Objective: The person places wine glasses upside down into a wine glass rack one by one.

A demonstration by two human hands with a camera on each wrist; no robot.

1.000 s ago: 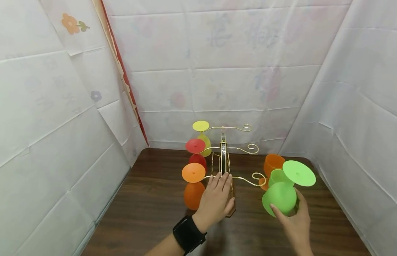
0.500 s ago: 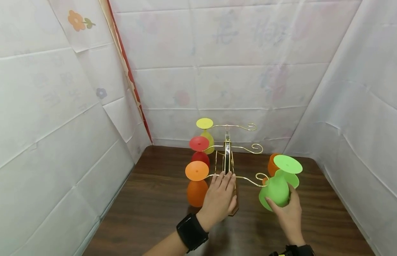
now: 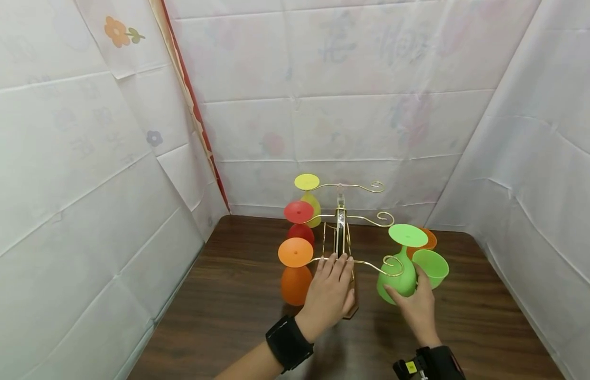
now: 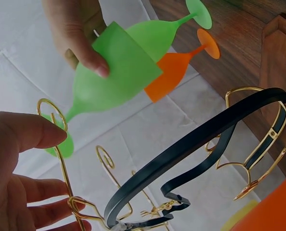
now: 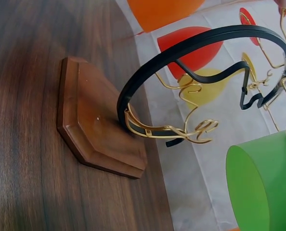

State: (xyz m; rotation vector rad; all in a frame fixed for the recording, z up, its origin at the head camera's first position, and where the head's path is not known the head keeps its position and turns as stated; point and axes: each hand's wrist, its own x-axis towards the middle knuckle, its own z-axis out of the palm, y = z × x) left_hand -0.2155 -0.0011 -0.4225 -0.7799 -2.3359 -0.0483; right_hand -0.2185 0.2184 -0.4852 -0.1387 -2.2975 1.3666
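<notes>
A gold-and-black wire goblet rack [image 3: 340, 227] stands on a wooden base [image 5: 102, 120]. My left hand [image 3: 325, 298] grips its front wire arm, thumb on one side and fingers on the other in the left wrist view. With my right hand [image 3: 418, 306] I hold a green plastic goblet [image 3: 401, 277] upside down by its bowl. Its stem is beside the front right curled hook [image 3: 393, 265], and its foot sits higher than the hook. The left wrist view has that foot [image 4: 68, 147] partly behind the wire loop and my thumb.
Upside down on the rack's left arms hang an orange goblet [image 3: 296, 285], a red one [image 3: 300, 232] and a yellow one [image 3: 312, 208]. A second green goblet [image 3: 433, 268] and another orange goblet [image 3: 429, 240] stand upright on the dark wooden table [image 3: 218, 316]. White sheets surround the table.
My right hand has brought the upside-down green goblet leftward, closer to the front right hook. The left hand keeps its grip on the rack. The head view has shifted slightly.
</notes>
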